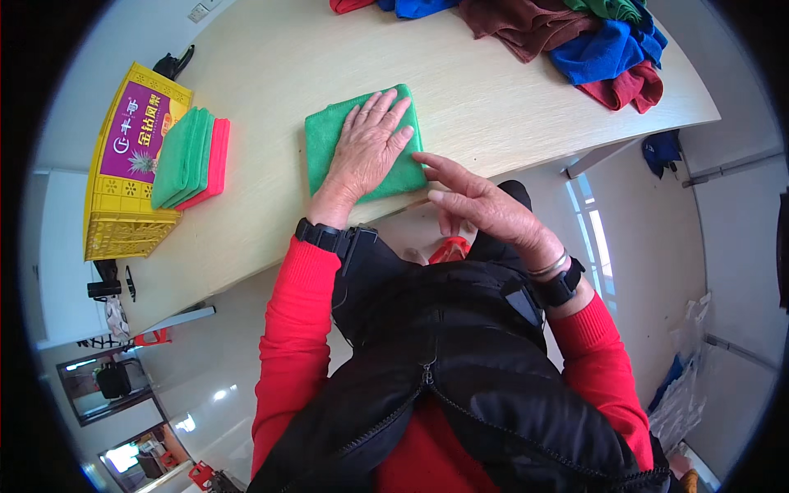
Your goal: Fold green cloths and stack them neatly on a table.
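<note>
A folded green towel (322,135) lies flat on the table in front of me, close to its near edge. My left hand (368,141) rests palm down on top of it, fingers stretched out side by side. At the towel's right edge is my right hand (477,201), its fingers apart and bent a little, the forefinger tip at or just beside the cloth. Nothing shows in that hand. To the left stands a stack of folded green towels (182,156) with a red folded towel (215,164) against it.
Behind the stack is a yellow and purple carton (131,209). Crumpled brown cloths (518,25), blue cloths (604,53) and red cloths (629,86) lie heaped at the table's far right. A black object (174,62) sits beyond the carton. The pale wooden table (263,99) ends just before my body.
</note>
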Available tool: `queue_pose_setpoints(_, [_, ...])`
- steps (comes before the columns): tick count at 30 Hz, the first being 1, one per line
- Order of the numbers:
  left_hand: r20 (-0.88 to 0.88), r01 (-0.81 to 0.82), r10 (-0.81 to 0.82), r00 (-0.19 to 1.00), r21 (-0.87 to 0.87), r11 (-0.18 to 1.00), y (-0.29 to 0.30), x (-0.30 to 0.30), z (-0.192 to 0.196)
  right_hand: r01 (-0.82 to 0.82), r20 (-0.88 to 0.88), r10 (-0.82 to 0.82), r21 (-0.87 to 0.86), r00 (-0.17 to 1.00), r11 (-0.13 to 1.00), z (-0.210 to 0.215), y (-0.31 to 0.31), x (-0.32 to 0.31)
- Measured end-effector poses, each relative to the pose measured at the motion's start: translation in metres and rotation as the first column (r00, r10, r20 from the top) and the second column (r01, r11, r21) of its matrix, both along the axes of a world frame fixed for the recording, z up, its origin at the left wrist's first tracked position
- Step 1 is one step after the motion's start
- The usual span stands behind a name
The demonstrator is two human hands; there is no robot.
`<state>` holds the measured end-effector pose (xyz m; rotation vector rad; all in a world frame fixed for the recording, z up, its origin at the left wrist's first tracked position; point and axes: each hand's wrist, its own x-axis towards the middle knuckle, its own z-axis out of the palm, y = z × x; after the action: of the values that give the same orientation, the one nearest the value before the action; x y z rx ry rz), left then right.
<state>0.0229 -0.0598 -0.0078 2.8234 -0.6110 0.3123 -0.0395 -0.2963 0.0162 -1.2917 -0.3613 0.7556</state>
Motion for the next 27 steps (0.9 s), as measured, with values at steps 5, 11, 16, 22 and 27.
queue_pose_setpoints(5, [0.037, -0.002, 0.001, 0.999, 0.015, 1.000, -0.003, -0.001, 0.000, 0.005, -0.006, -0.004, 0.059, 1.000, 0.998, -0.008, -0.001, -0.005])
queue_pose_setpoints(11, [0.070, -0.022, 0.019, 0.997, 0.042, 0.999, -0.006, -0.004, 0.001, 0.115, 0.025, -0.116, 0.014, 0.993, 0.993, -0.006, 0.005, -0.012])
queue_pose_setpoints(16, [0.072, -0.056, 0.050, 0.996, 0.096, 0.994, -0.005, -0.009, 0.004, 0.188, 0.070, -0.185, -0.038, 0.980, 0.981, 0.011, 0.014, -0.005])
queue_pose_setpoints(22, [0.091, -0.010, 0.002, 0.996, 0.083, 0.996, 0.001, -0.008, -0.002, 0.549, 0.711, -0.450, 0.107, 0.540, 0.829, 0.009, 0.102, 0.040])
queue_pose_setpoints(27, [0.147, -0.055, 0.082, 0.986, -0.183, 0.982, 0.024, -0.011, -0.008, 0.740, 0.950, -0.066, -0.193, 0.306, 0.645, -0.040, 0.138, 0.071])
